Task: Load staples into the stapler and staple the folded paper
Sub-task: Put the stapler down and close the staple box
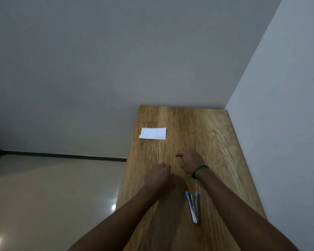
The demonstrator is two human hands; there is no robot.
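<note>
A small silver and blue stapler [193,207] lies on the wooden table [216,142] near its front, between my two forearms. A folded white paper [153,133] rests flat at the far left of the table. My left hand [158,175] hovers over the table's middle with its fingers curled in. My right hand [188,159], with a green band at the wrist, is just beyond it, fingers also curled. Whether either hand holds staples is hidden by the fingers. Both hands are apart from the stapler and the paper.
The table stands in a corner, with a grey wall behind and a white wall along its right side. Its left edge drops to a shiny tiled floor [53,196].
</note>
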